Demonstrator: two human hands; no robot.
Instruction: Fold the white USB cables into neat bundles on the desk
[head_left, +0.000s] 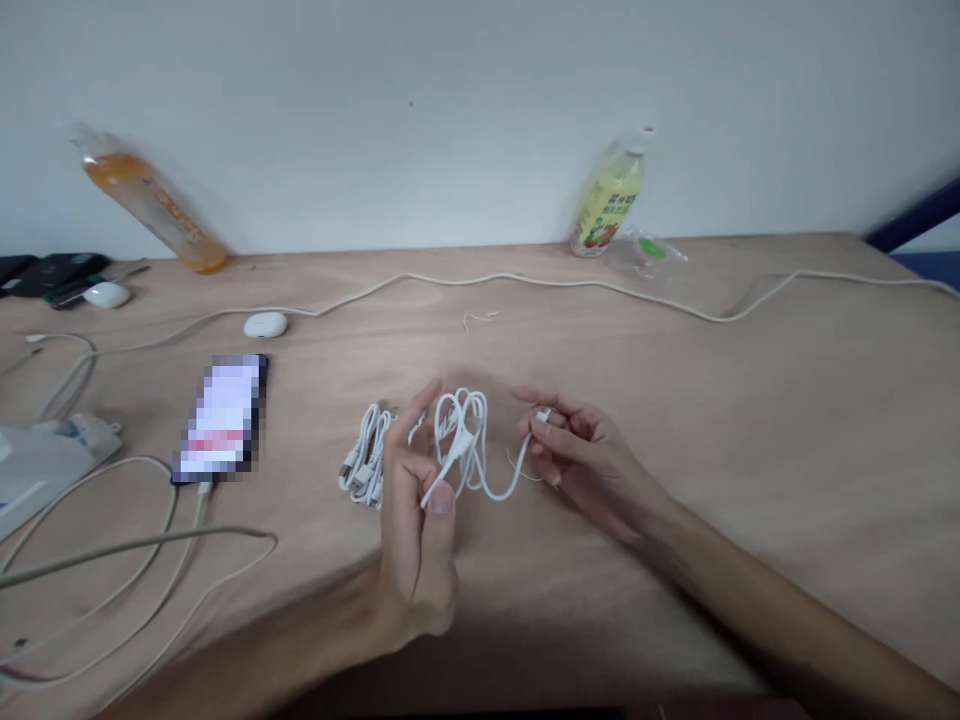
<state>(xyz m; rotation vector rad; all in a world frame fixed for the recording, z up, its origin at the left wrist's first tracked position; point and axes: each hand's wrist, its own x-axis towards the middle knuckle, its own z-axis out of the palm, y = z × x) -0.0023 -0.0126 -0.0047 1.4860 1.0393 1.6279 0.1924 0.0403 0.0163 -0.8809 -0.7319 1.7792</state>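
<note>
A white USB cable (pixel 472 455) in loose loops hangs between my two hands above the wooden table. My left hand (pixel 420 520) pinches part of it between thumb and fingers, with the index finger raised. At the other side, my right hand (pixel 574 435) grips the cable's plug end (pixel 543 414) between thumb and fingers. Just behind my left hand lie bundled white cables (pixel 365 465) with their metal plugs showing, partly hidden by that hand. Near my right hand a thin white twist tie (pixel 523 470) shows. Another thin tie (pixel 480 318) rests farther back.
On the left are a phone (pixel 223 415) with a cable plugged in, a white earbud case (pixel 265 325) and a white mouse (pixel 106 294). An orange drink bottle (pixel 157 215) and a yellow-green bottle (pixel 611 200) stand by the wall. A long cable (pixel 555 282) crosses the table.
</note>
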